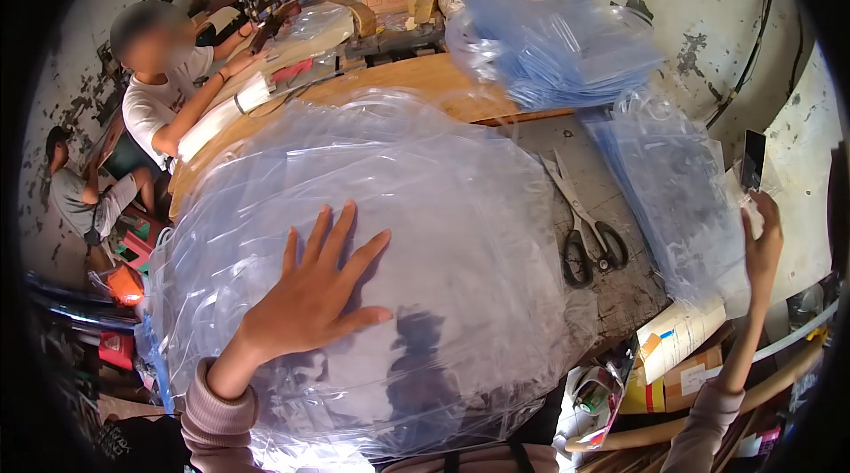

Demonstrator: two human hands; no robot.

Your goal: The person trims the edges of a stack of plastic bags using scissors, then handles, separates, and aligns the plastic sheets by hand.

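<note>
Plastic sheets (478, 207), glossy, wrinkled, heap roundly before me; my left hand (305, 300) lies flat on them, fingers splayed; my right hand (763, 238) curls beside a bluish film stack (677, 199), its grip unclear.

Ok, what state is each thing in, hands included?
Large clear plastic pile: spread out, edges uneven
Left hand: fingers spread, palm down on that pile
Right plastic stack: layered, edges staggered
Right hand: fingers bent at that stack's edge, grip unclear
Black-handled scissors: lying flat, slightly open
Phone: screen dark
</note>
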